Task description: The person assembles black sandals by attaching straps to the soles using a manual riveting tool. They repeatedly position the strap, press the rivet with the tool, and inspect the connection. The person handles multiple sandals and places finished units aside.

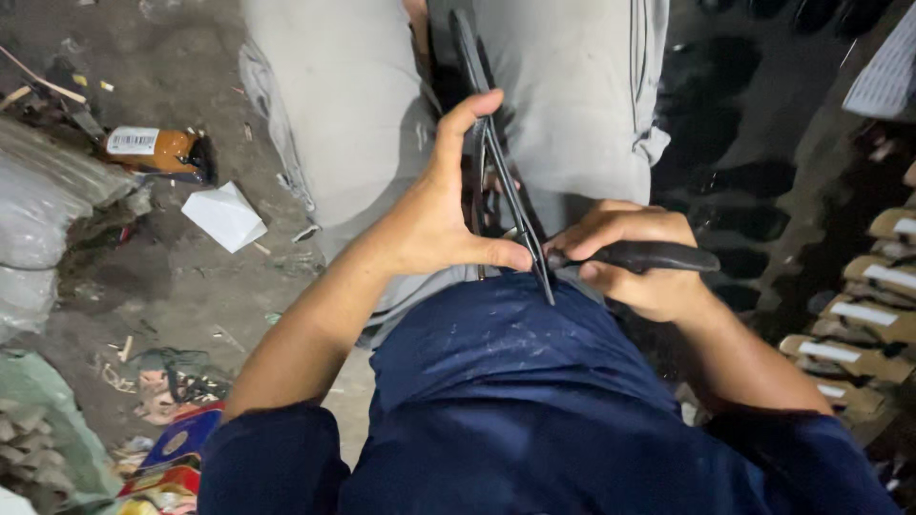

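Note:
I sit with grey trousers [572, 86] and a dark blue shirt [515, 401]. My left hand [434, 215] presses a long thin dark strip [491, 157] against my lap, thumb and fingers spread along it. My right hand [634, 257] is closed around the black handle of a knife [649, 256], whose blade meets the strip near my left thumb. The strip's far end runs up between my knees; its near end reaches my shirt.
Dirt floor at left holds an orange bottle [157, 148], a folded white paper [224, 215], sacks [38, 200] and scraps. Rows of pale stacked pieces [868, 305] stand at right. Dark shoe soles [754, 181] lie beyond my right knee.

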